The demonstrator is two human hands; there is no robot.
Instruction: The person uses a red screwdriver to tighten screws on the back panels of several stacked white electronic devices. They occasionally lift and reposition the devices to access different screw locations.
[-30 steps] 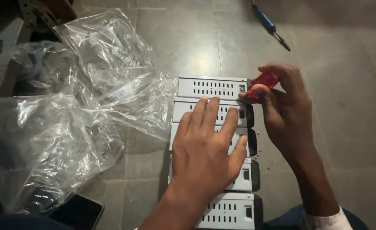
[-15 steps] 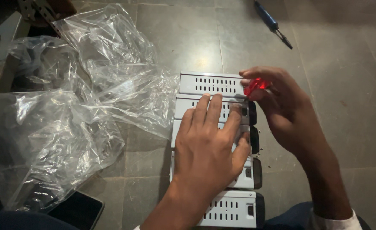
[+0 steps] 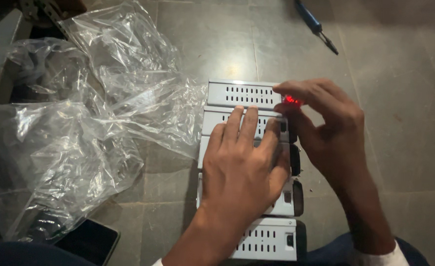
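Nearest you, a dark phone lies at the lower left, half under the crumpled clear plastic bags. Your left hand rests open, palm down, fingers spread flat across the middle of a row of five white metal boxes with slotted vents, laid side by side on the floor. Keep that palm pressing evenly so the boxes do not slide apart while you work at their right ends. Your right hand is closed around a small red-handled tool, pinched between thumb and fingertips right at the end of the farthest boxes; I would judge that a steady, upright grip and slow turns will serve you best, with the tip seated before you twist. The floor is grey tile, dimly lit. Farther off, a blue-handled screwdriver lies well apart at the top.
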